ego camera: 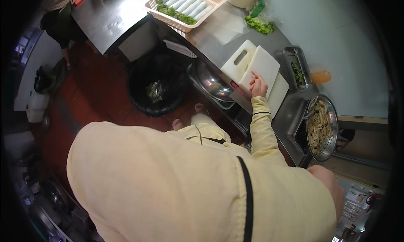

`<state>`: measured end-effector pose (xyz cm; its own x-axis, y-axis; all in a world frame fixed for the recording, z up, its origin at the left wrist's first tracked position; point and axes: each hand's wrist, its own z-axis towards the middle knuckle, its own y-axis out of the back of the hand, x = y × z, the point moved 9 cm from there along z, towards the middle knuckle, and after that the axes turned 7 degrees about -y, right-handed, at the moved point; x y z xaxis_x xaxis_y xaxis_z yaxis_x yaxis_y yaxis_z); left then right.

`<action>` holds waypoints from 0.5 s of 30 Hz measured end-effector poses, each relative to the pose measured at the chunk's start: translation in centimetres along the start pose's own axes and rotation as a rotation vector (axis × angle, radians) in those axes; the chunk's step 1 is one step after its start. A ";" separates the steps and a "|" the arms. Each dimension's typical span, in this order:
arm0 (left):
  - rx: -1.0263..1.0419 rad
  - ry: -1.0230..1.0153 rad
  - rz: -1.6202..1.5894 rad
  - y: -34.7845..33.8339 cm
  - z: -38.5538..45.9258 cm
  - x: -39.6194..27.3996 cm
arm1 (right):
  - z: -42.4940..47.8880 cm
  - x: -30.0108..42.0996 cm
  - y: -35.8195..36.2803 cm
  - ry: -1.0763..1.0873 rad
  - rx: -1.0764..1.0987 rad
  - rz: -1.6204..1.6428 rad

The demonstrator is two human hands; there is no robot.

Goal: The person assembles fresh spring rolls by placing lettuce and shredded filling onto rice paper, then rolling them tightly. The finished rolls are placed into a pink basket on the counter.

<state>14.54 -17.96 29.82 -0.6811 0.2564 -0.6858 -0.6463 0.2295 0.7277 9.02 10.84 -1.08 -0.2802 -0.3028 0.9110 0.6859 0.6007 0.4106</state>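
Note:
My right hand [259,86] rests over a white cutting board [264,62], index finger extended and the other fingers loosely bent, with no held object visible. Another white board with a handle slot [229,62] lies beside it, under its edge, and part of a third shows at the right. My raised left arm, in a pale yellow sleeve, crosses close below the camera. Only part of my left hand [328,188] shows at its cuff; its fingers are hidden. Past the boards, a metal tray [286,57] holds chopped greens.
A pink basket [187,28] holds several white rolls and lettuce. Loose lettuce [259,24] lies beside clear sheets [225,24]. A perforated metal colander [335,125] of shredded food sits at the right. A black-lined bin [135,93] stands below the counter. Another person [61,27] stands at the upper left.

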 end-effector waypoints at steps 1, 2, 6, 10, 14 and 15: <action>0.007 -0.001 -0.004 -0.2 -0.2 0.0 | 0.0 -0.2 0.3 0.007 -0.022 -0.005; 0.010 -0.002 -0.005 -0.3 -0.3 0.2 | -0.1 -0.3 0.5 0.014 -0.045 -0.010; -0.012 0.006 -0.017 -0.6 -0.5 0.3 | -1.6 1.3 -0.6 0.194 -0.101 -0.152; -0.002 -0.045 -0.006 -0.2 0.8 -0.1 | -0.8 -0.5 -0.3 0.062 -0.056 -0.156; 0.019 -0.108 0.041 -0.2 2.8 -1.5 | -0.1 -0.9 0.3 0.083 -0.062 -0.105; 0.015 -0.121 0.048 0.0 3.6 -1.7 | -0.2 -1.3 0.5 0.092 -0.075 -0.104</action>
<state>16.99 -15.05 31.02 -0.6644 0.3783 -0.6445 -0.6080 0.2280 0.7605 9.86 11.38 -2.02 -0.2915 -0.4291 0.8549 0.7057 0.5069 0.4950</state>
